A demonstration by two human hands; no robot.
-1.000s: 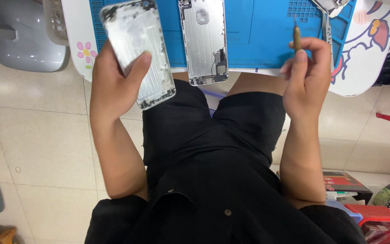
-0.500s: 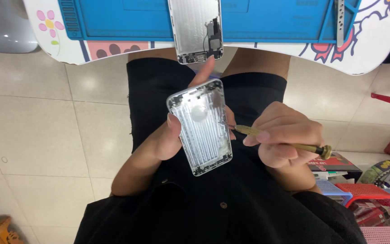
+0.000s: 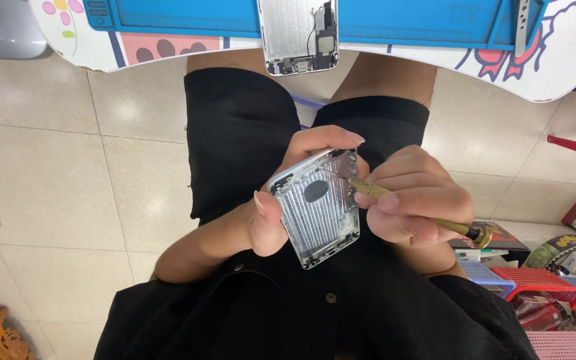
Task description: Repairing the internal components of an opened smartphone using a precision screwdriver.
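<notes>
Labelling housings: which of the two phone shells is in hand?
The nearer phone shell, over the lap, gripped by the left hand, screwdriver tip touching it. The other shell lies on the blue mat.

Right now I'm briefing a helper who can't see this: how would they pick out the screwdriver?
Find the lap in black clothing. Above it, the left hand holds a silver phone housing. The right hand holds the screwdriver: slim, brass-coloured, tip at the housing's edge.

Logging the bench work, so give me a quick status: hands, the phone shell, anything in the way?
Left hand grips silver phone housing over the lap. Right hand holds brass screwdriver, tip at housing's upper edge. Nothing blocking.
</notes>
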